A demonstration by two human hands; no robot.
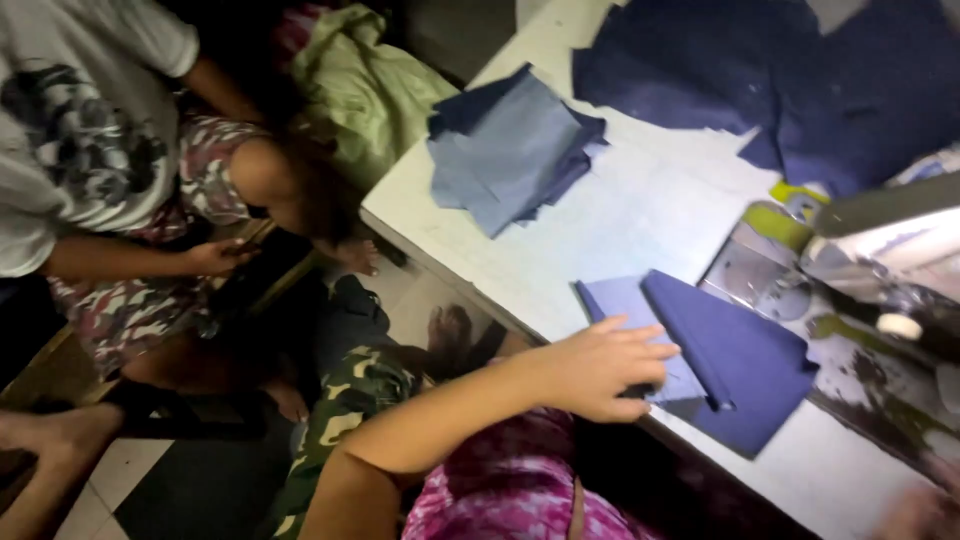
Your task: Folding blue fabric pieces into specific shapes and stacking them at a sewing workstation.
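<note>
The folded cloth lies on the table, before the fabric stack.

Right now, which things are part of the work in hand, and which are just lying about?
In hand:
left hand
folded blue fabric piece
sewing machine

Lying about:
stack of grey-blue pieces
dark navy cloth
green cloth

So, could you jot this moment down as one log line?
left hand: flat on blue fabric piece | right hand: barely in view | table: folded blue stack, dark cloth | machine: right
</note>
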